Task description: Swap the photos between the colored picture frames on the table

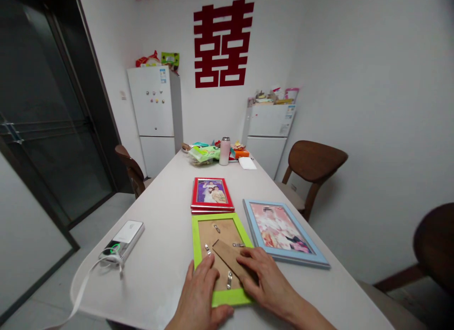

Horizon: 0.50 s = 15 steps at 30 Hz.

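Note:
A lime-green picture frame (pixel 196 235) lies face down on the table, its brown backing board (pixel 207 228) upward. Small metal turn clips sit around the board. My left hand (pixel 200 292) holds the frame's near left corner, fingertips on the backing and thumb along the near edge. A brown stand (pixel 225 254) runs diagonally over the backing. My right hand (pixel 264 280) grips its lower part with bent fingers, hiding that end. Just beyond lies a stack of red picture frames (pixel 213 193), the top one showing a photo. To the right are light blue picture frames (pixel 253 221), apparently stacked, photo side up.
A power bank (pixel 124 238) with a white cable (pixel 85 278) lies at the left. A pink bottle (pixel 224 151), a green bag (pixel 204 153) and other packages crowd the table's far end. Brown chairs (pixel 315 160) flank the white table (pixel 159 273); two refrigerators (pixel 154 108) stand behind.

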Available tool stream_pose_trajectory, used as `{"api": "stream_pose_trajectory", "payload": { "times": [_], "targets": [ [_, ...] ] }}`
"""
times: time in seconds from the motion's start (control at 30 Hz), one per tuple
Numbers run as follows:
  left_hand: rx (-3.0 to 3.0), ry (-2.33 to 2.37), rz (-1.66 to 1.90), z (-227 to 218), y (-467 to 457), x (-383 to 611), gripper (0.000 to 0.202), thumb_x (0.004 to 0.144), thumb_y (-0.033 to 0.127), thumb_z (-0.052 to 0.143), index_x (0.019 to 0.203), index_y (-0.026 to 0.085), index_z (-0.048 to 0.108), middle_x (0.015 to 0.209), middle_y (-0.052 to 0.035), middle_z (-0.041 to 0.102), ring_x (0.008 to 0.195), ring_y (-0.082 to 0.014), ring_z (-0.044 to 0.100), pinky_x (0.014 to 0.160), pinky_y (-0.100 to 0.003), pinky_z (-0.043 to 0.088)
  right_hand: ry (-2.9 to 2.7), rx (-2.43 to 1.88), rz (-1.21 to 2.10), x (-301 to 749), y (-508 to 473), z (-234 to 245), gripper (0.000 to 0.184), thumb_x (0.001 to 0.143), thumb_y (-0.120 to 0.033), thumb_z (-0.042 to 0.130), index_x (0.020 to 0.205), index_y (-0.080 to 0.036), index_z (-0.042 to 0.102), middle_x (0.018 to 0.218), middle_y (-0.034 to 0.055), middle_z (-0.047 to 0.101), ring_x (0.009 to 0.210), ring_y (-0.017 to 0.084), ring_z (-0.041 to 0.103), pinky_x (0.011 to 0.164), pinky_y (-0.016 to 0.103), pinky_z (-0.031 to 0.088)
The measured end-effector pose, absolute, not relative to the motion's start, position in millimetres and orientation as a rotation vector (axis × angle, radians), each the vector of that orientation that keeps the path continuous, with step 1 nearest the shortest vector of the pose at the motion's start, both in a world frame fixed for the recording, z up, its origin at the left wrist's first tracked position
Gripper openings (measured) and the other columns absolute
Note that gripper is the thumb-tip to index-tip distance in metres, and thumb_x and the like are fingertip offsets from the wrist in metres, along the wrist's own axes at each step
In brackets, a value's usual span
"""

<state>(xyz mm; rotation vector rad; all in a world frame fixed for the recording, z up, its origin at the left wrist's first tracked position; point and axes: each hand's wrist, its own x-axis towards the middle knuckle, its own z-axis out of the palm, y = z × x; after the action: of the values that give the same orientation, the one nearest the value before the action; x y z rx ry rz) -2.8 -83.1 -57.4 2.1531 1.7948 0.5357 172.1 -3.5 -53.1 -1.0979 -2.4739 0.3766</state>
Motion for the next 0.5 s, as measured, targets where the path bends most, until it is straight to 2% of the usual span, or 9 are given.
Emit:
{"api": "stream_pose_trajectory", "payload": {
  "times": [0.1,0.2,0.33,0.5],
  "targets": [
    [2.144,1.779,0.562,-57.5,-82.4,-4.2,0.037,0.06,0.038,0.063,0.087,0.015,0.053,0.125,-0.0169,0.042,0.116,-0.028,0.035,0.095,-0.052,0.022,-2.399,-1.203,0.276,171.3,13.6,-54.9,0.028,0.076,-0.019,0.039,0.092,-0.016,0.062,0.09,0.0088,0.055,0.087,0.018,0.047,0.079,0.03,0.034],
    [2.142,1.769,0.566,-56.9,-80.4,-5.8,0.031,0.058,0.032,0.066,0.081,0.017,0.052,0.124,-0.015,0.043,0.116,-0.0274,0.035,0.096,-0.052,0.021,-2.406,-1.326,0.193,167.4,31.7,-57.0,0.025,0.076,-0.018,0.04,0.085,-0.017,0.064,0.079,0.0078,0.056,0.081,0.019,0.048,0.075,0.03,0.035],
    [2.134,1.747,0.541,-54.1,-78.7,-8.9,0.03,0.056,0.029,0.068,0.078,0.016,0.053,0.124,-0.015,0.044,0.116,-0.027,0.035,0.097,-0.05,0.019,-2.435,-1.385,0.171,159.5,45.5,-57.5,0.024,0.076,-0.017,0.041,0.077,-0.017,0.065,0.077,0.0074,0.056,0.077,0.018,0.049,0.07,0.027,0.036],
    [2.118,1.749,0.527,-52.4,-78.2,-10.6,0.028,0.056,0.028,0.066,0.078,0.017,0.052,0.124,-0.0142,0.043,0.117,-0.0275,0.035,0.097,-0.051,0.02,-2.45,-1.371,0.174,158.0,48.4,-55.2,0.022,0.073,-0.016,0.043,0.078,-0.017,0.064,0.077,0.0057,0.054,0.076,0.017,0.048,0.066,0.026,0.034]
  ]
}}
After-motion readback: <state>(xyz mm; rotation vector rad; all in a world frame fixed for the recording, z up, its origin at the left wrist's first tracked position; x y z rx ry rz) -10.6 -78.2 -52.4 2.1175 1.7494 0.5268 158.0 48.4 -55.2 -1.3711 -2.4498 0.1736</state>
